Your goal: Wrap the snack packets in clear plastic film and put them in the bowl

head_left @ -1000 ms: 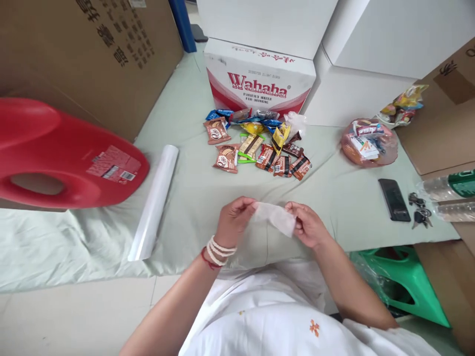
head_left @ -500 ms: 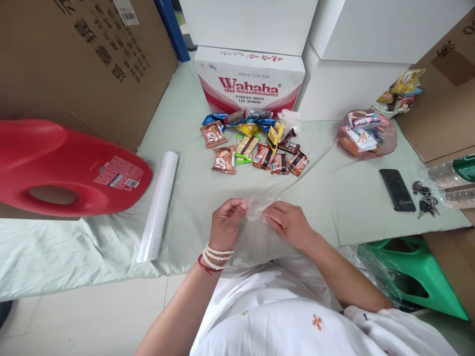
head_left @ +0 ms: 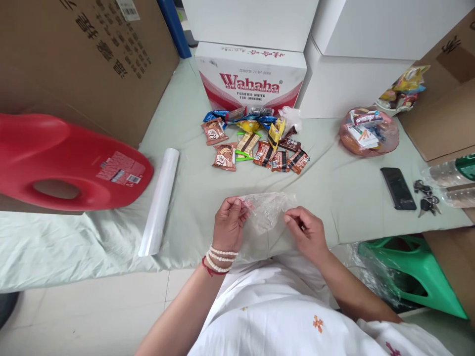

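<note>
A clear plastic bag [head_left: 266, 211] is stretched between my two hands, just above the table's front part. My left hand [head_left: 229, 222], with white bead bracelets at the wrist, pinches the bag's left end, where a bit of pink shows through. The fingers of my right hand [head_left: 305, 228] are pressed together on its right edge. Beyond the bag lies a loose group of wrapped snacks: brown packets [head_left: 224, 156], a green-edged wafer pack [head_left: 248, 144], orange-brown packets [head_left: 280, 161] and a yellow packet [head_left: 275, 134].
A white Wahaba-style water carton [head_left: 252, 81] stands behind the snacks. On the left are a plastic roll [head_left: 160, 202] and a red jug [head_left: 92, 168]. To the right sit a pink bowl [head_left: 389, 136] of snacks, a phone [head_left: 398, 189] and keys [head_left: 428, 202]. A green stool [head_left: 426, 277] stands below.
My right hand has moved to the right and slightly down, away from the left. The crumpled plastic bag is now spread wider between both hands.
</note>
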Motion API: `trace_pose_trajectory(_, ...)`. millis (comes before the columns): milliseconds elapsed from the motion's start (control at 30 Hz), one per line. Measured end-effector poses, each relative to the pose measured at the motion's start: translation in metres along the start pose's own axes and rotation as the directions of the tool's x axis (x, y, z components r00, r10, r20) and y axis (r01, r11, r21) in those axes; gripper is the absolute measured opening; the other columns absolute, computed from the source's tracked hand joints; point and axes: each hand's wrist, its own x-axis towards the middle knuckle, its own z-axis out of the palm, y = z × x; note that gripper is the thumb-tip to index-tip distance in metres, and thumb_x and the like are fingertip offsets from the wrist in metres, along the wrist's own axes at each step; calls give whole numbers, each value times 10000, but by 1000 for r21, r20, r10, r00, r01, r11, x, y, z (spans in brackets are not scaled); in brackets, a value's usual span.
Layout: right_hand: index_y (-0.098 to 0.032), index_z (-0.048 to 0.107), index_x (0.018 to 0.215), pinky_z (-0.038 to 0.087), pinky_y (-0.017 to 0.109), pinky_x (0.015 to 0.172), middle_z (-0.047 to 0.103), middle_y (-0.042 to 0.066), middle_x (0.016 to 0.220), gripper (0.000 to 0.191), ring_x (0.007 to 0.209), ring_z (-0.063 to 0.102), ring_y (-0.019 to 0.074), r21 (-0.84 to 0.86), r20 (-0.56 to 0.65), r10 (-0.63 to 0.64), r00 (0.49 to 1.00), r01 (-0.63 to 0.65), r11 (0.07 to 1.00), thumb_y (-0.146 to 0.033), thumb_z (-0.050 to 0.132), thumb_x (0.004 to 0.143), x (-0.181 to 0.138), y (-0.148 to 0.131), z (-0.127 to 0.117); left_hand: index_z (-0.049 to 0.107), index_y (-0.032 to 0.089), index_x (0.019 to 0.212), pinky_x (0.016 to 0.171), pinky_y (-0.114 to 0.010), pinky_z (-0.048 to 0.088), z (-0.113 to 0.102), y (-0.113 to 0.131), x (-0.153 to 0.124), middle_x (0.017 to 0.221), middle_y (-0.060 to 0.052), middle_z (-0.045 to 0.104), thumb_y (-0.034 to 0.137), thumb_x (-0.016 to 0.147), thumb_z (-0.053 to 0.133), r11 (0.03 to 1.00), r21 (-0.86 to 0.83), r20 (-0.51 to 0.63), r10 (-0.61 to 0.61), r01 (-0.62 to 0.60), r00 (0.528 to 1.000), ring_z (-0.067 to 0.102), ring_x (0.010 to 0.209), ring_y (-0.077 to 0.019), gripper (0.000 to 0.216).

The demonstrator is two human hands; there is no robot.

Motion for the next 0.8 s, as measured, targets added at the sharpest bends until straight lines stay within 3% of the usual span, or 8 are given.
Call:
trace_pose_trajectory(167, -237, 723, 991, 438, 285, 621, 662, 30, 870, 219, 654, 523, 143, 34, 54, -48, 997, 46, 998, -443, 694, 924, 32, -16, 35, 669, 192, 928, 727, -264, 531, 8, -6, -12, 858, -24, 723, 537, 856, 740, 980, 94, 54, 171, -176, 984, 671, 785, -141, 359)
trace_pose_trajectory(333, -232, 763, 926, 434, 266, 631, 655, 19, 808, 206, 694, 546, 140, 296, 28, 56, 998, -62, 953, -417, 673, 932, 42, -10, 44, 659, 192, 889, 687, -232, 526, 6, -5, -8, 781, 6, 694, 549, 751, 834, 991, -37, -62, 125, -127, 990, 632, 695, -106, 421)
trace_pose_trajectory(467, -227, 747, 898, 359, 236, 530, 603, -14, 759, 233, 590, 430, 101, 528, -28, 349, 937, -283, 801, -456, 751, 858, 39, 5, 29, 643, 185, 847, 612, -196, 492, -5, -3, 1, 730, 25, 656, 517, 697, 878, 992, -90, -127, 71, -83, 989, 588, 626, -80, 434)
trace_pose_trajectory(533, -226, 737, 896, 360, 224, 523, 588, -22, 758, 251, 597, 421, 97, 611, -71, 436, 897, -306, 730, -461, 788, 824, 38, 11, 21, 631, 191, 829, 603, -190, 488, -10, 1, 4, 744, 29, 655, 466, 691, 890, 988, -135, -145, 50, -70, 988, 592, 638, -82, 402)
trace_pose_trajectory(633, -240, 715, 886, 469, 230, 631, 625, -7, 870, 238, 724, 522, 116, 732, -109, 460, 881, -242, 637, -432, 823, 795, 37, 13, 12, 631, 208, 807, 711, -249, 553, -18, 11, 6, 835, 18, 686, 357, 706, 866, 968, -251, -107, -9, -19, 994, 656, 781, -125, 296)
trace_pose_trajectory(700, -259, 691, 886, 527, 261, 724, 655, 0, 964, 216, 816, 583, 134, 815, -63, 472, 880, -227, 533, -408, 822, 800, 35, 13, 7, 640, 203, 746, 783, -302, 569, -26, 17, 4, 894, -4, 709, 323, 706, 821, 957, -288, -36, -37, 25, 999, 680, 891, -168, 221)
trace_pose_trajectory(800, -273, 659, 865, 559, 321, 844, 698, 8, 1078, 177, 940, 643, 161, 871, 6, 452, 892, -227, 435, -384, 793, 833, 31, 17, 0, 661, 180, 644, 771, -314, 546, -44, 24, -3, 882, -76, 738, 428, 726, 751, 992, -91, 45, -82, 86, 996, 685, 948, -233, 276)
